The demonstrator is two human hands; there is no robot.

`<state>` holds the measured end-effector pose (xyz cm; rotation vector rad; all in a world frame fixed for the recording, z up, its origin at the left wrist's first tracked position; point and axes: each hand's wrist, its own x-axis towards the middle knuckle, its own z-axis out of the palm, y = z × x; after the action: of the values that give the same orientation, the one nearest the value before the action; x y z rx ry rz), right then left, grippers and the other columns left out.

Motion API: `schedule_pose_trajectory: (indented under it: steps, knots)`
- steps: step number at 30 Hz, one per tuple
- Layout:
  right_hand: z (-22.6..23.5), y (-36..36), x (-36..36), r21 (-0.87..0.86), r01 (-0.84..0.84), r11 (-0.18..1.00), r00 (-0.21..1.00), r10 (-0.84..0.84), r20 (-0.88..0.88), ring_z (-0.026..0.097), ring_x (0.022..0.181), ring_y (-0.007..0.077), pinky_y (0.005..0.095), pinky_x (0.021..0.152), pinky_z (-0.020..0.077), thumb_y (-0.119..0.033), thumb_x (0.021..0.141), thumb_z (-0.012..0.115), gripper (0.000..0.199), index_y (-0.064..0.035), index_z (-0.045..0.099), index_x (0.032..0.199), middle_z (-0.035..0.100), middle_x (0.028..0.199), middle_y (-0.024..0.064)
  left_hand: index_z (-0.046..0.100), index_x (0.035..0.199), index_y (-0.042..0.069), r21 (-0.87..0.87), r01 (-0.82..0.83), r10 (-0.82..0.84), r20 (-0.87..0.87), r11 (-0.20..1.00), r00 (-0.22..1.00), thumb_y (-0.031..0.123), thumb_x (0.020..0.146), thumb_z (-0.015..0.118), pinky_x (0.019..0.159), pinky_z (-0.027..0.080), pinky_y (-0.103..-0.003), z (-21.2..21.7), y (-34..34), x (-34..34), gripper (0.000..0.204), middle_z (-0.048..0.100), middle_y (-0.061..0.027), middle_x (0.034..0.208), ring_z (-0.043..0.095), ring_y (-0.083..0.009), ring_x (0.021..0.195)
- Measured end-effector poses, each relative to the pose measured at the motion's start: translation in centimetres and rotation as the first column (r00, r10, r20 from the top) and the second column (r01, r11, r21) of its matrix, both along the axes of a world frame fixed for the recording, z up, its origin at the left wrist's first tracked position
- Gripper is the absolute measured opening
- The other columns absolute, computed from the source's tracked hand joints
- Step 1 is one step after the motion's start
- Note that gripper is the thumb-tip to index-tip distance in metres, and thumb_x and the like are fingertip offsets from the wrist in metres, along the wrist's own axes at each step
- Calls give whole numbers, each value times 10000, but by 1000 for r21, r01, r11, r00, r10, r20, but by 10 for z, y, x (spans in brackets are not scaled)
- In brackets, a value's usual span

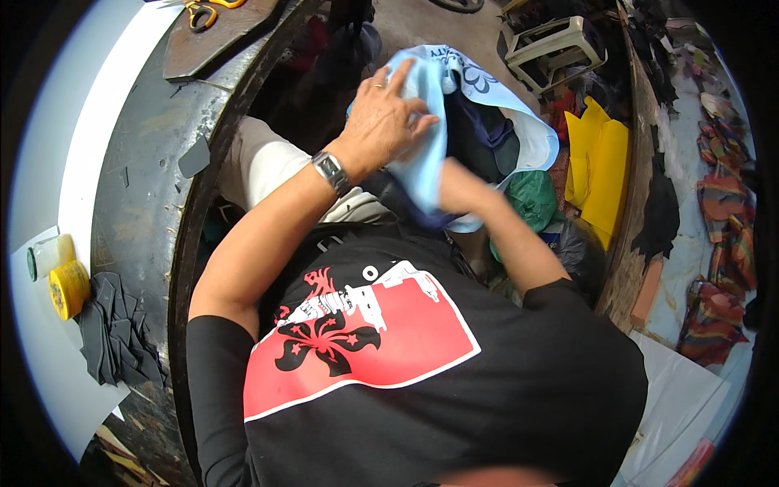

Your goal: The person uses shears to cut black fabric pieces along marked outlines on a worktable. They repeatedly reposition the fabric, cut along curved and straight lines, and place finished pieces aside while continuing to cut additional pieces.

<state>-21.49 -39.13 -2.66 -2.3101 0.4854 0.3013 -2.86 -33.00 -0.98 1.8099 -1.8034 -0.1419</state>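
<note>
A light blue cloth bag [531, 134] with a dark flower print hangs open above my lap. Dark navy material [473, 130] shows inside its mouth. My left hand [388, 118], with a watch at the wrist, rests on the bag's near left side, fingers spread and stretched out against the cloth. From the right, my right hand [461, 188] reaches into the bag behind a blue fold. Only its blurred wrist end is visible; the cloth hides the fingers.
Orange-handled scissors [201, 16] lie on a board on the left worktable [150, 211], with a yellow round container [69, 290] and dark cut pieces [118, 333] nearer. On the right are a pale stool [556, 49], yellow sheets [600, 166] and a green plastic bag [531, 199].
</note>
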Motion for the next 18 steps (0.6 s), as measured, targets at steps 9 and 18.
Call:
schedule_pose_trajectory:
  steps: [9, 18]
  knots:
    - [-34, 12, 22, -161, -104, 981, 990, 118, 78, 640, 814, 421, 495, 757, 512, -160, 740, 626, 206, 1, 673, 859, 660, 839, 238, 419, 1399, 156, 7, -66, 65, -326, 998, 943, 222, 685, 824, 881, 526, -437, -26, 20, 0, 823, 373, -285, 1431, 635, -397, 1027]
    - [-12, -54, 23, -267, 365, 892, 911, -282, 302, 627, 820, 253, 354, 718, 502, -133, 679, 788, 394, -57, 643, 1037, 624, 904, 101, 462, 1393, 204, 161, -172, 235, -690, 972, 684, -207, 706, 555, 697, 540, -298, -36, 31, 48, 806, 520, -96, 1228, 648, -165, 854]
